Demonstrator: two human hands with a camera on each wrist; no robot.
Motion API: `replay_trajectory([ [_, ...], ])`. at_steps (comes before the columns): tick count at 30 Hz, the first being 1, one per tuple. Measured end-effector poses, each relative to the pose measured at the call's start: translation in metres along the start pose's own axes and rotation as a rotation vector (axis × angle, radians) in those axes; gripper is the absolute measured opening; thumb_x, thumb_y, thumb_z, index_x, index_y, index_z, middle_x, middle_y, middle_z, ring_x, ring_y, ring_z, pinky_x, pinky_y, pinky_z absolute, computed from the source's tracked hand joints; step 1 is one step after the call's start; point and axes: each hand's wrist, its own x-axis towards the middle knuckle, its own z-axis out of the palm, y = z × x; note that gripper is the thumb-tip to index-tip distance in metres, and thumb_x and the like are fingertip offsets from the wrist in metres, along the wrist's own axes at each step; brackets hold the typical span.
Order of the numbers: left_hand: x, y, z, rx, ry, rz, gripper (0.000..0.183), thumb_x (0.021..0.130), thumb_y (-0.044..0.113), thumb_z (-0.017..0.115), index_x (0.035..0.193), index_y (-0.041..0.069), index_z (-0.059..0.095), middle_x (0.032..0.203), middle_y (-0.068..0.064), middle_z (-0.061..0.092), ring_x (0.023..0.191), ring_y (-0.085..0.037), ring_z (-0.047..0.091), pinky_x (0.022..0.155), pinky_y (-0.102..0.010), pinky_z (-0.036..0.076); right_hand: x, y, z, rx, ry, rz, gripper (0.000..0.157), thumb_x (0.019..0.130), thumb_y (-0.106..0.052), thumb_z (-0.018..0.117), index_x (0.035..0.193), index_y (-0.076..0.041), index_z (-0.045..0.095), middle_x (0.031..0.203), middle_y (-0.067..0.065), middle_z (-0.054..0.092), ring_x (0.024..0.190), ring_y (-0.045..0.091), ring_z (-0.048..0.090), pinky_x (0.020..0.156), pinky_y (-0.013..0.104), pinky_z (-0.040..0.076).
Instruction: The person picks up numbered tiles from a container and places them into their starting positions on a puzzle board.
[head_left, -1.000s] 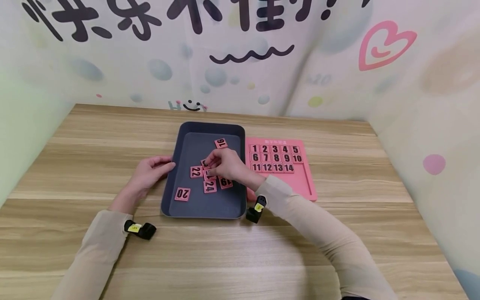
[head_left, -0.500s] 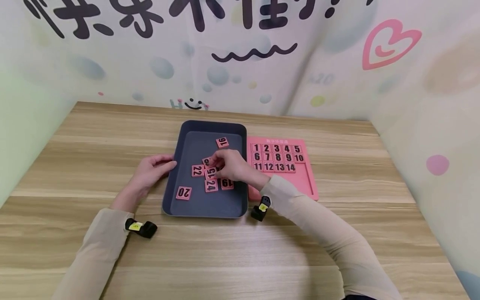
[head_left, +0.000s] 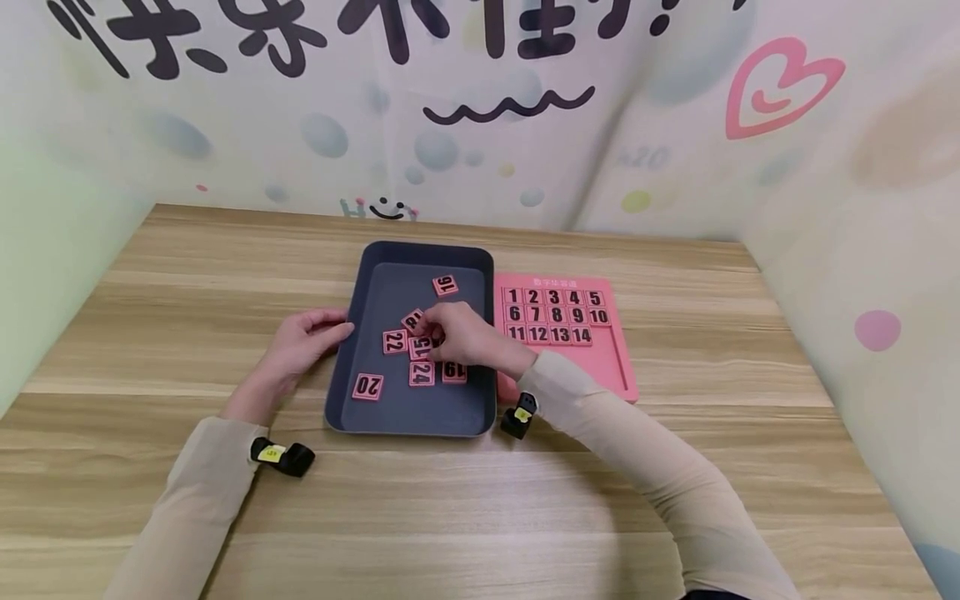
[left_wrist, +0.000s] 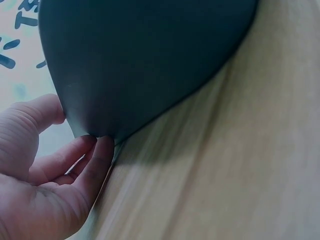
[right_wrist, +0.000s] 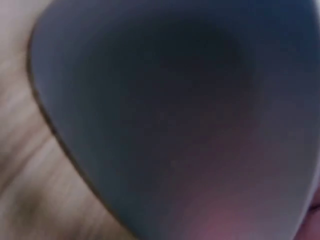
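Observation:
My left hand (head_left: 303, 342) holds the left side of a dark grey tray (head_left: 408, 417). In the left wrist view, its thumb lies against the rim and its fingertips meet the outer wall low down. Over the middle of the tray, my right hand (head_left: 465, 333) bends its fingers at the number tiles 18 (head_left: 412, 322) and 15 (head_left: 421, 347). Whether it pinches one is hidden. Around them lie tiles 22 (head_left: 394, 342), 24 (head_left: 422, 373), 19 (head_left: 453, 372), 16 (head_left: 445, 285) and 20 (head_left: 367, 387). The right wrist view shows mostly the tray's blurred outer wall (right_wrist: 150, 125).
Right of the tray, partly under my right wrist, lies a pink number puzzle board (head_left: 607, 367). Tiles 1 to 14 sit in rows in its upper part. The wooden table (head_left: 420, 517) meets a printed wall covering (head_left: 480, 167) at the back.
Tile 18 has turned askew beside the right hand's fingertips. The right fingers have shifted slightly, showing more of tile 15. The left hand stays at the tray's side.

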Motion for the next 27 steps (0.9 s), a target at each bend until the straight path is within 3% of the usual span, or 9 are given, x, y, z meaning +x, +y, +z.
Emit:
replay_trajectory([
  [7, 0.0, 0.0, 0.0, -0.004, 0.005, -0.002, 0.045, 0.093, 0.015, 0.059, 0.127, -0.013, 0.049, 0.119, -0.018, 0.055, 0.087, 0.004, 0.055, 0.077, -0.013, 0.048, 0.002, -0.001, 0.002, -0.075, -0.002, -0.027, 0.029, 0.076, -0.006, 0.077, 0.104, -0.005, 0.068, 0.093, 0.007, 0.06, 0.082, 0.017, 0.053, 0.069, 0.024, 0.045],
  [14, 0.0, 0.0, 0.0, -0.006, 0.004, 0.0, 0.045, 0.093, 0.016, 0.059, 0.127, -0.012, 0.049, 0.117, -0.016, 0.056, 0.087, 0.004, 0.055, 0.077, -0.013, 0.048, -0.009, -0.003, -0.011, 0.004, 0.062, -0.024, 0.028, 0.076, -0.007, 0.075, 0.102, -0.004, 0.066, 0.093, 0.006, 0.061, 0.083, 0.017, 0.054, 0.073, 0.023, 0.046],
  [20, 0.0, -0.001, 0.001, -0.022, 0.004, 0.0, 0.045, 0.092, 0.015, 0.06, 0.127, -0.013, 0.049, 0.11, -0.006, 0.059, 0.087, 0.004, 0.055, 0.077, -0.013, 0.048, -0.033, 0.002, -0.032, 0.103, 0.149, 0.011, 0.028, 0.075, -0.006, 0.075, 0.101, -0.002, 0.064, 0.093, 0.007, 0.058, 0.084, 0.019, 0.055, 0.07, 0.024, 0.049],
  [27, -0.001, 0.001, 0.001, -0.032, 0.001, -0.017, 0.046, 0.092, 0.015, 0.059, 0.127, -0.013, 0.048, 0.11, -0.007, 0.059, 0.086, 0.004, 0.056, 0.076, -0.013, 0.049, -0.075, 0.03, -0.052, 0.188, 0.257, 0.091, 0.029, 0.073, 0.001, 0.073, 0.1, 0.001, 0.063, 0.09, 0.009, 0.062, 0.081, 0.021, 0.057, 0.071, 0.03, 0.051],
])
